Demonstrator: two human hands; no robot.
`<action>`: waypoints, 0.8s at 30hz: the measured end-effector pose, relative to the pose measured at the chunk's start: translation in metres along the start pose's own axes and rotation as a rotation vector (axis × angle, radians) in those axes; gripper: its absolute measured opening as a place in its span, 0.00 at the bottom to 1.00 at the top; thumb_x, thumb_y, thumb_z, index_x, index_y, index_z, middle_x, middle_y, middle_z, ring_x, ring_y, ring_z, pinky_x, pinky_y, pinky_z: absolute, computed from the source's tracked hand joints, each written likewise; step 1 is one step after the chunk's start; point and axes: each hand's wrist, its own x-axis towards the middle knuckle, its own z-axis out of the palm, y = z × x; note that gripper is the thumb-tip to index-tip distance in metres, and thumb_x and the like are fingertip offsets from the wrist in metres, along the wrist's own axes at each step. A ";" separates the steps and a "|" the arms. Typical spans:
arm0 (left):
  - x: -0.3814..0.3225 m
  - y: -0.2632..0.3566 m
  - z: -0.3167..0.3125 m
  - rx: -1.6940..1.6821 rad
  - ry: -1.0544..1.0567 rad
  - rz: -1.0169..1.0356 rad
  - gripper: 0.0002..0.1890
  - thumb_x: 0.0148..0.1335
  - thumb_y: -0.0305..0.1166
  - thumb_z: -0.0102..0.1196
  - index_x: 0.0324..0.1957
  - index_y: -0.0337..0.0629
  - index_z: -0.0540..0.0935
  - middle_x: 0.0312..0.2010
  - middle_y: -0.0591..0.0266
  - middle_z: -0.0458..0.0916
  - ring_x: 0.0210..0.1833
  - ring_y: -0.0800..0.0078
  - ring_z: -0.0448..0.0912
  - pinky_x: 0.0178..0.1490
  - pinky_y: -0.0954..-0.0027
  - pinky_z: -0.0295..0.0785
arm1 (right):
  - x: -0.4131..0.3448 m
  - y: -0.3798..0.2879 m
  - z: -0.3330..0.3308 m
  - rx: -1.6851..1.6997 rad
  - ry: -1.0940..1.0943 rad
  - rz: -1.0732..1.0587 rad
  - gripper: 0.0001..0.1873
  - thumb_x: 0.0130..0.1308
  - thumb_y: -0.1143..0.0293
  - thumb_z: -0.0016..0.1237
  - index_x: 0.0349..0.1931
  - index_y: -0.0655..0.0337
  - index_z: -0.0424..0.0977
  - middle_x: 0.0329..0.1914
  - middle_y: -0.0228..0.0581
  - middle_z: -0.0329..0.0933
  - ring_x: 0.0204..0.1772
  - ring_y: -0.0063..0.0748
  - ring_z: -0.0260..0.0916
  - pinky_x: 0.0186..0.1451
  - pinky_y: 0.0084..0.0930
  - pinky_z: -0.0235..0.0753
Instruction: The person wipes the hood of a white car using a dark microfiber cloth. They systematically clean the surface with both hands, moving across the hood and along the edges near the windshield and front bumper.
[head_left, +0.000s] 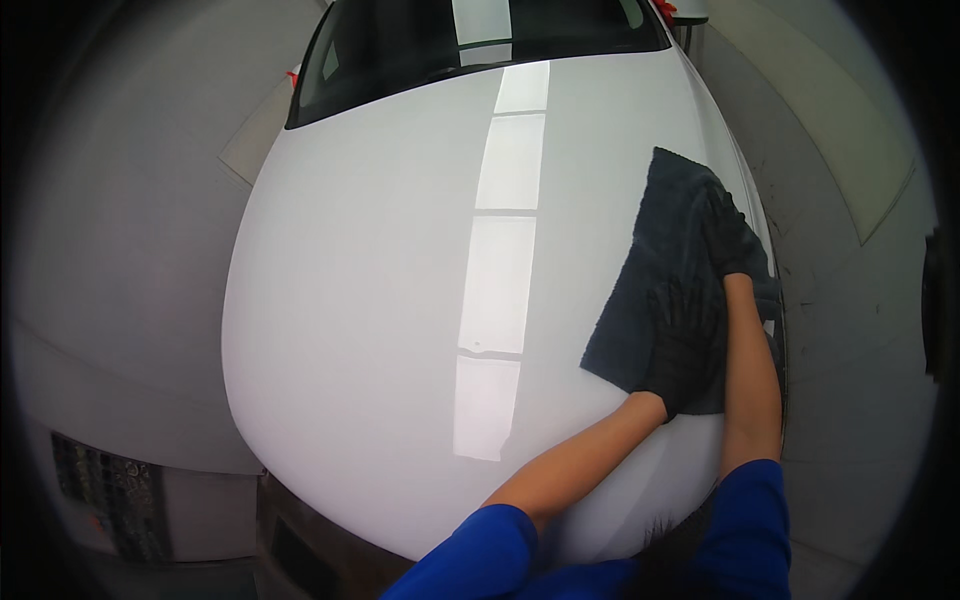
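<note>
A dark grey microfibre towel (637, 300) lies spread over one side of a white car bonnet (352, 285), its right part draping towards the bonnet's edge. My left hand (681, 349), in a black glove, presses flat on the towel's lower part with the fingers spread. Farther up, my right hand (727, 234), also black-gloved, rests on the towel near that edge. Whether its fingers grip the cloth is hard to tell against the dark fabric. Some of the towel is hidden beneath both hands and my right forearm.
Beyond the bonnet is the dark windscreen (555, 30). A side mirror (690, 10) with something red beside it juts out at the upper right. Grey floor (127, 247) surrounds the car. At the lower left stands a dark panel (112, 495) with unclear small items.
</note>
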 end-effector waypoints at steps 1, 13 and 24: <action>-0.020 0.017 0.033 -0.146 -0.005 0.020 0.31 0.69 0.41 0.43 0.69 0.35 0.61 0.71 0.40 0.54 0.76 0.40 0.44 0.73 0.33 0.29 | -0.032 0.056 0.038 -0.247 -0.052 0.003 0.31 0.70 0.57 0.38 0.73 0.46 0.53 0.77 0.49 0.48 0.74 0.54 0.51 0.72 0.58 0.53; 0.038 -0.007 -0.022 0.108 -0.010 -0.337 0.38 0.66 0.49 0.46 0.73 0.40 0.55 0.74 0.43 0.48 0.77 0.41 0.39 0.69 0.28 0.27 | 0.059 -0.117 -0.071 0.145 0.036 -0.096 0.31 0.66 0.44 0.37 0.70 0.32 0.60 0.74 0.40 0.57 0.75 0.63 0.46 0.72 0.69 0.40; 0.009 -0.010 0.003 -0.046 0.350 -0.799 0.49 0.56 0.44 0.63 0.72 0.36 0.50 0.73 0.44 0.51 0.76 0.51 0.47 0.77 0.53 0.34 | 0.040 -0.270 -0.111 0.581 -0.039 -0.831 0.28 0.65 0.50 0.37 0.66 0.39 0.66 0.76 0.41 0.54 0.78 0.58 0.43 0.78 0.58 0.32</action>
